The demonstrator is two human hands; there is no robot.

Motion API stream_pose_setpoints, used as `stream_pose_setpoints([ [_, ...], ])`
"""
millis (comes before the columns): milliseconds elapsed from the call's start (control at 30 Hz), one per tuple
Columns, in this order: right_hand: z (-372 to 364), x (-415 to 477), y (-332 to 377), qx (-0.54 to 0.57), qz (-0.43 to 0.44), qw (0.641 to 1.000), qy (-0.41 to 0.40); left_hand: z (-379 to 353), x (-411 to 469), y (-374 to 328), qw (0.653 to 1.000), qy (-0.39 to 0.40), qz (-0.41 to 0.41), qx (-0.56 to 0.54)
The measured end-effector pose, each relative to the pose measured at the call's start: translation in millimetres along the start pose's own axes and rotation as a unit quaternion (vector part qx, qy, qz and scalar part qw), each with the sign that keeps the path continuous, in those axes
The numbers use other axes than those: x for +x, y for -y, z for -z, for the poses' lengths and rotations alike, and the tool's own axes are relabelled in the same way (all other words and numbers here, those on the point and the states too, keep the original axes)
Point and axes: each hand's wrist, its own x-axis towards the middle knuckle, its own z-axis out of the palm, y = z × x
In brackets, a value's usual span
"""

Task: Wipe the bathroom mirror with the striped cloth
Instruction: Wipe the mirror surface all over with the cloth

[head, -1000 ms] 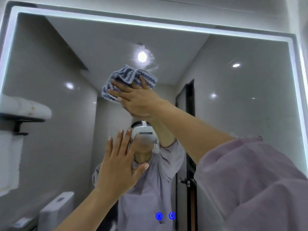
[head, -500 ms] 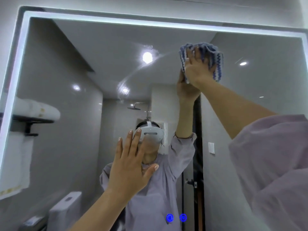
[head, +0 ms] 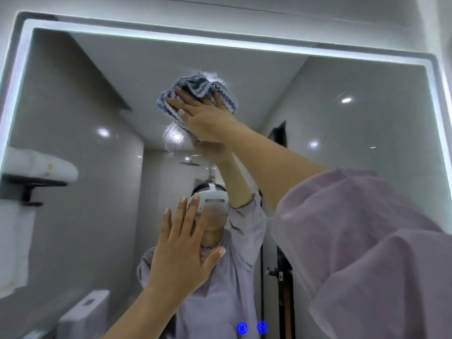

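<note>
A large bathroom mirror (head: 342,133) with a lit white border fills the view. High on the glass near its centre, my right hand (head: 208,118) presses a bunched blue-and-white striped cloth (head: 195,88) against the mirror, fingers spread fairly straight over the cloth. Lower down, my left hand (head: 181,250) lies flat on the glass with straight fingers and holds nothing. My right forearm and lilac sleeve cross the lower right of the view. The cloth's lower part is hidden under my palm.
The lit mirror frame (head: 171,36) runs along the top and both sides. Reflected in the glass are a towel shelf (head: 36,174) at the left, a toilet tank (head: 83,311) at the bottom left and a dark door (head: 281,277).
My right hand swept the cloth from the centre to the upper right, then back left to the upper centre. My left hand stayed flat on the glass.
</note>
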Motion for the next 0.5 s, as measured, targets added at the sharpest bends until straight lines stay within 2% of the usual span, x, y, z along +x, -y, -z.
stream_pose_setpoints([
  [233, 4.6, -45.2, -93.3, -0.033, -0.111, 0.991, -0.070, 1.9, 0.2, -0.4, 1.000, 0.007, -0.003, -0.007],
  [300, 7.2, -53.4, -111.0, 0.024, -0.173, 0.981, -0.088, 2.7, -0.2, -0.1, 1.000, 0.016, 0.003, -0.005],
  [400, 4.9, -48.5, -98.9, 0.091, -0.253, 0.958, -0.098, 1.9, -0.1, -0.9, 1.000, 0.019, 0.008, -0.009],
  [500, -9.8, -44.4, -54.3, 0.075, -0.210, 0.968, -0.118, 2.4, 0.7, -1.6, 1.000, 0.017, 0.006, -0.013],
])
